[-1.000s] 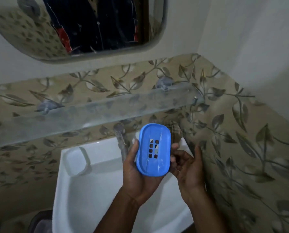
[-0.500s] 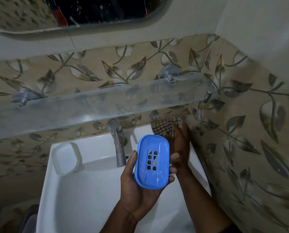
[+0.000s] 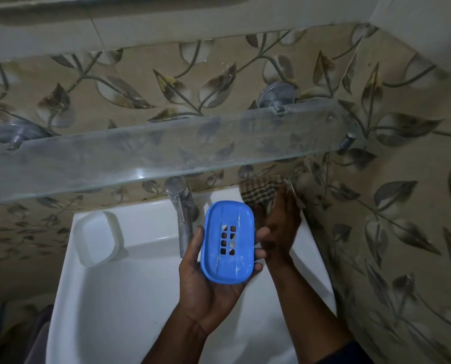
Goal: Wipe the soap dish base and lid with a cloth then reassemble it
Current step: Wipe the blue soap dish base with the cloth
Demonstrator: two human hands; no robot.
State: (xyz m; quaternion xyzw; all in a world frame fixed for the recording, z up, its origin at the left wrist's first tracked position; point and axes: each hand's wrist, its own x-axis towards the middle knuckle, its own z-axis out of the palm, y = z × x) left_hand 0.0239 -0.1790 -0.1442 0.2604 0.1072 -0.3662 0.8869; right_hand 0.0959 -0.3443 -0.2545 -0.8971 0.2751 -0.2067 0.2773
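— Two pieces of the soap dish are apart at this point: the blue slotted part (image 3: 228, 241) lies in the left hand (image 3: 213, 279), and a white translucent part (image 3: 98, 237) sits on the back left corner of the washbasin (image 3: 119, 298), beside the tap (image 3: 182, 214). Which is base and which is lid cannot be told for certain.

— How far along would that put the job?

— Early, by the look of it. White smears and flecks show on the blue surface, so it seems unwiped. The right hand (image 3: 279, 227) reaches to the checked cloth (image 3: 261, 193) at the back right corner of the basin, against the tiled wall; the fingers are on or just over it, blurred, and whether they have closed on it cannot be told. Both wipes and the reassembly appear to be left.

— And the blue part's lie?

— Its long axis runs away from the person, toward the wall, leaning slightly to the right at the far end. The slotted face looks up at the camera. The left hand cradles it from beneath, thumb on the left edge and fingertips curled around the right edge, clamped lightly. It hangs over the basin, in front of the tap and below the glass shelf (image 3: 166, 153).
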